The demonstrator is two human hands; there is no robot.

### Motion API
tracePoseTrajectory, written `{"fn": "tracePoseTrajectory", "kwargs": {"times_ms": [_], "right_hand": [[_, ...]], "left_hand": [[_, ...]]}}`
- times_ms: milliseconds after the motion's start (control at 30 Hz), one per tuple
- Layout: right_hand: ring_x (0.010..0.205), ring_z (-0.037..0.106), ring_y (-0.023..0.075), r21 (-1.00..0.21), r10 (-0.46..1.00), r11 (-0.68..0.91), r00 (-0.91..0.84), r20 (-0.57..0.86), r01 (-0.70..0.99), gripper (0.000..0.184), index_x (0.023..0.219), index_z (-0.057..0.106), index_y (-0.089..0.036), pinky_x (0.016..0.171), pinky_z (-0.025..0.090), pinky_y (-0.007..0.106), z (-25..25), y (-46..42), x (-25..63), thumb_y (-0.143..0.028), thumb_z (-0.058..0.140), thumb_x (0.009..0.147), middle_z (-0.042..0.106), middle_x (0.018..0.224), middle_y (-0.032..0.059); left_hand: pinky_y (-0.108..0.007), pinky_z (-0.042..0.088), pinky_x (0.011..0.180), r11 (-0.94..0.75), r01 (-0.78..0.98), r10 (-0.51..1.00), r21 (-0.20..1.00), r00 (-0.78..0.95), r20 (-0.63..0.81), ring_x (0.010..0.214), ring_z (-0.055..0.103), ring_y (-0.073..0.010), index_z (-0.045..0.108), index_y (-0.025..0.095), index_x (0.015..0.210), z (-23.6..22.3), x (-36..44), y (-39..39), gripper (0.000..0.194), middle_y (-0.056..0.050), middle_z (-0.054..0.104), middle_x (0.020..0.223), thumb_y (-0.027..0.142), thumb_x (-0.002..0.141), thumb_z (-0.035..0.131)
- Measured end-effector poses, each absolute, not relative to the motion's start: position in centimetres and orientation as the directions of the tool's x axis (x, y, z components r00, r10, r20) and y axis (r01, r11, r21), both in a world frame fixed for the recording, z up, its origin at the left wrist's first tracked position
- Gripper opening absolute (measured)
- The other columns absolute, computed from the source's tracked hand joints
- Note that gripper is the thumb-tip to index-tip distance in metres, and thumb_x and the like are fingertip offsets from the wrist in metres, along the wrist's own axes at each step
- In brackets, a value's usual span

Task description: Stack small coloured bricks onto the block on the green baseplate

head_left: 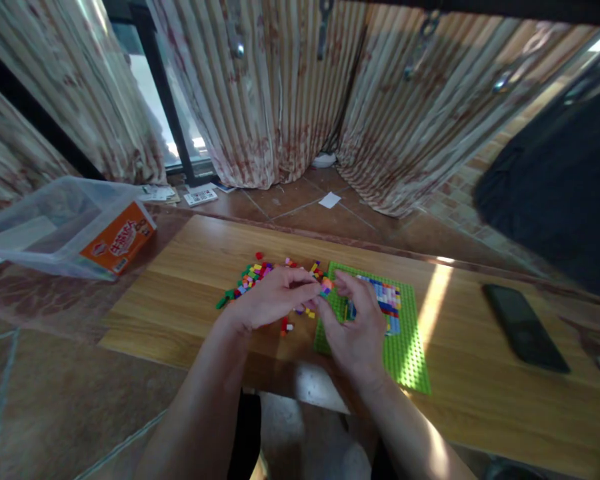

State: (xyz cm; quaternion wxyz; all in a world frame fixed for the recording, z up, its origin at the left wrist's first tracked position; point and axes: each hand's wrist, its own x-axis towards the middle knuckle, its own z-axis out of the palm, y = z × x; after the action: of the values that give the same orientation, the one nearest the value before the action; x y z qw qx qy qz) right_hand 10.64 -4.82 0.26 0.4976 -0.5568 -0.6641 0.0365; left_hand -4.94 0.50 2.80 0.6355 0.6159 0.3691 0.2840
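My left hand (275, 297) and my right hand (357, 323) meet over the bench, fingertips close together around a few small coloured toy bricks (326, 287). Both hands pinch at these bricks; their exact number and shape are too small to make out. Beneath and behind my left hand lies a loose pile of toy bricks (253, 275) in many colours. Under my right hand is a green studded baseplate (407, 347). On it sits a built block of bricks (391, 303) in blue, white, red and other colours, partly covered by my right hand.
The wooden bench (165, 300) carries a black phone (525, 327) at the right. A clear plastic bin (65, 227) with an orange label stands at the left. Striped curtains (280, 100) hang beyond the bench. A dark cloth-like shape (555, 167) fills the upper right.
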Motion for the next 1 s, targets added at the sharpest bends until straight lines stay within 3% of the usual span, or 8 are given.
{"fn": "tracePoseTrajectory", "kwargs": {"times_ms": [167,467,767,1000], "right_hand": [[0.085,0.063,0.0205,-0.635,0.807,0.364,0.110,0.581,0.681,0.033,0.114,0.061,-0.024,0.078,0.053,0.039,0.7,-5.0,11.5,-0.028,0.067,0.082,0.068,0.097,0.0055],[0.076,0.066,0.0171,-0.882,0.900,0.228,0.255,0.353,0.413,0.021,0.099,0.070,-0.021,0.069,0.054,0.033,1.1,-5.0,13.7,-0.036,0.062,0.086,0.072,0.087,0.0040],[0.071,0.062,0.0149,-0.960,0.947,0.161,0.238,0.215,0.228,0.018,0.089,0.073,-0.021,0.065,0.050,0.029,1.4,-5.0,14.9,-0.036,0.065,0.084,0.072,0.080,0.0021],[0.071,0.061,0.0142,-0.972,0.951,0.175,0.230,0.208,0.156,0.018,0.090,0.075,-0.022,0.066,0.050,0.030,1.7,-5.1,15.5,-0.035,0.066,0.083,0.073,0.084,0.0029]], "left_hand": [[-0.023,0.046,0.063,0.135,0.023,0.836,0.991,0.534,-0.126,0.062,0.056,-0.0090,0.067,0.014,0.086,2.7,-3.6,0.3,0.013,0.001,0.063,0.071,0.026,0.081,0.064],[-0.024,0.049,0.067,0.092,0.010,0.879,0.996,0.469,-0.086,0.066,0.058,-0.0096,0.066,0.015,0.081,2.9,-1.5,0.3,0.009,0.001,0.062,0.072,0.021,0.080,0.061],[-0.026,0.047,0.072,-0.109,0.007,0.874,0.994,0.476,0.093,0.073,0.057,-0.0118,0.068,0.015,0.085,3.2,0.0,0.2,0.013,-0.001,0.064,0.076,0.026,0.083,0.061],[-0.026,0.045,0.070,-0.201,0.040,0.851,0.979,0.502,0.154,0.074,0.056,-0.0124,0.063,0.016,0.084,2.8,0.7,0.1,0.013,-0.001,0.062,0.077,0.026,0.086,0.056]]}}
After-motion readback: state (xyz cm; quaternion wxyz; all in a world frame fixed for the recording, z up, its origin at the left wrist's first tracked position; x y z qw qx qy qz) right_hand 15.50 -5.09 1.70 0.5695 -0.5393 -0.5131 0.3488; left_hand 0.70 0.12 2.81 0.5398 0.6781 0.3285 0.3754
